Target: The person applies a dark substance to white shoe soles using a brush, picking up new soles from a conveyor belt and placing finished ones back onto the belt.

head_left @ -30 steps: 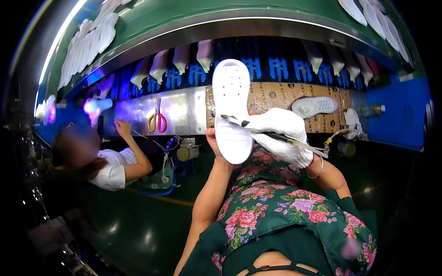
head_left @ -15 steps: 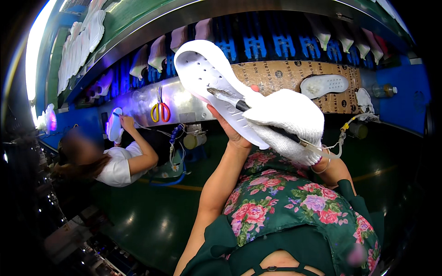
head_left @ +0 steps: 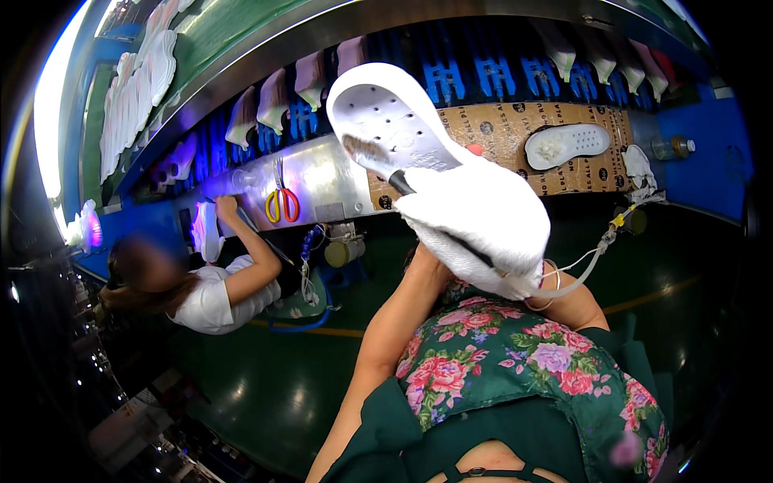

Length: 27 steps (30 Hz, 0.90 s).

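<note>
Sole (head_left: 394, 113) partly behind glove (head_left: 483, 213), cardboard (head_left: 507, 133) beyond

A white knitted glove (head_left: 483, 213) with a ribbed texture covers the right hand (head_left: 471, 229), its cuff edged in dark pinkish red, and a thin bangle (head_left: 556, 278) rings the wrist. The left forearm (head_left: 386, 330) is bare below a loose dark green sleeve (head_left: 386, 431). Over the body lies a dark green apron (head_left: 499, 362) printed with pink, red and lilac flowers and green leaves; at the near edge, a dark strap (head_left: 511, 468) carries a small ring (head_left: 477, 471)
</note>
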{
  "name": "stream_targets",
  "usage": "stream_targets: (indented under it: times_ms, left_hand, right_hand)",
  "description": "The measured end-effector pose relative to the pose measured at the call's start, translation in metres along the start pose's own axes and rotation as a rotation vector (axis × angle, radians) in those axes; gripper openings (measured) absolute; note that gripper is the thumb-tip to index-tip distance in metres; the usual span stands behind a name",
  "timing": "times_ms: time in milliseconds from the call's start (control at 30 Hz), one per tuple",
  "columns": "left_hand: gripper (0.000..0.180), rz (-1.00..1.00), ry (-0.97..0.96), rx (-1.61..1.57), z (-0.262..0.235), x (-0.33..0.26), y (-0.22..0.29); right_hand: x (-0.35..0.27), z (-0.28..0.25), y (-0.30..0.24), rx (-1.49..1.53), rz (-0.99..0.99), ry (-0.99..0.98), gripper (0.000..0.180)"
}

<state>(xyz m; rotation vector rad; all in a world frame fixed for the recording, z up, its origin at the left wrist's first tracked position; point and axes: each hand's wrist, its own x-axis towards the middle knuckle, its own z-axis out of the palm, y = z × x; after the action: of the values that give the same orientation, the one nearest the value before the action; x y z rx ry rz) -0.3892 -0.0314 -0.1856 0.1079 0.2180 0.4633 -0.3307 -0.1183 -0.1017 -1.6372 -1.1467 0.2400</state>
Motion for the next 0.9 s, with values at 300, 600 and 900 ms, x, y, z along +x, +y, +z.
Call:
stream_targets:
  times_ms: [300,600,900]
  left_hand:
    - [0.105,-0.042,-0.012,0.008,-0.001,0.005,-0.002]
    - [0.106,-0.16,-0.212,0.075,-0.014,0.017,0.011]
    - [0.114,-0.043,-0.099,0.101,-0.011,0.034,0.022]
  right_hand:
    - [-0.005,-0.003,-0.002,0.164,0.108,0.127,0.042]
    - [-0.004,-0.016,0.001,-0.136,-0.14,0.114,0.032]
    - [0.003,-0.019,0.008,-0.165,-0.209,0.145,0.023]
